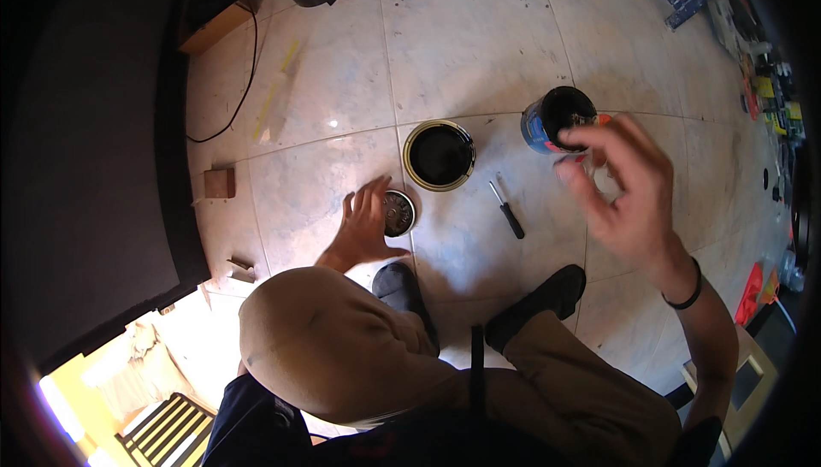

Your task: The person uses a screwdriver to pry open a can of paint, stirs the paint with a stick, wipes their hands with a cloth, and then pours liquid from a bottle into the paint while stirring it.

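Note:
On the tiled floor stands an open round tin (440, 156) with a pale rim and black contents. Left of it lies a small round metal lid (399, 214), dark and smeared inside. My left hand (361, 226) is beside this lid, thumb and fingers spread about its left side; contact is unclear. A blue can (536, 129) with a dark, smeared mouth stands to the right. My right hand (631, 185) hovers near it, slightly blurred, thumb and fingertips apart, with nothing visible between them. A screwdriver (510, 217) with a black handle rests between the tin and my right hand.
My shoes (539, 300) are close to the tin and screwdriver. A small brown block (220, 183) and a black cable (253, 65) lie left, beside a large dark panel (103, 150). A blue metal stand (684, 5) is at the far right; assorted items line the right edge.

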A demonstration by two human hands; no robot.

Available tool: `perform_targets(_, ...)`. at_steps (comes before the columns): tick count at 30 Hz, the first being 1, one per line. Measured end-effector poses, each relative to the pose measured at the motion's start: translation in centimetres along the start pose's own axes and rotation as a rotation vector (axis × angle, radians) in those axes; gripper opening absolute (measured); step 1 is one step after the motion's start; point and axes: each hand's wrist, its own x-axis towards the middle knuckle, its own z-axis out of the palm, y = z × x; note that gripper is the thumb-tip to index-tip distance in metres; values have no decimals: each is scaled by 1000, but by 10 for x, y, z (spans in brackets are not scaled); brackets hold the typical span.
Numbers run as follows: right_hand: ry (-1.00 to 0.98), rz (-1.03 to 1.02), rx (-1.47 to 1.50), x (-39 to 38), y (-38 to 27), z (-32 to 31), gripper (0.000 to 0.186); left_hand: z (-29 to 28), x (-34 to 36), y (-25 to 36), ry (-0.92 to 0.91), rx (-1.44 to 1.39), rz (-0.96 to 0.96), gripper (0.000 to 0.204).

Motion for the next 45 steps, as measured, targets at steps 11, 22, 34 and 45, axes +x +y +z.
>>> perform_targets(11, -361, -138, 51, -62, -12, 67, 46, 12, -9, 18, 26, 218, -13, 114)
perform_targets(22, -301, -105, 322, -23, -42, 112, 112, -93, -5, 74, -214, -1756, -70, 112)
perform_targets(34, -297, -167, 193, 19, -46, 112, 110, -99, 7, 80, -59, -1907, -35, 101)
perform_targets(45, -641, 305, 843, 58, 14, 124, 109, -96, -17, 28, 452, -1588, -146, 88)
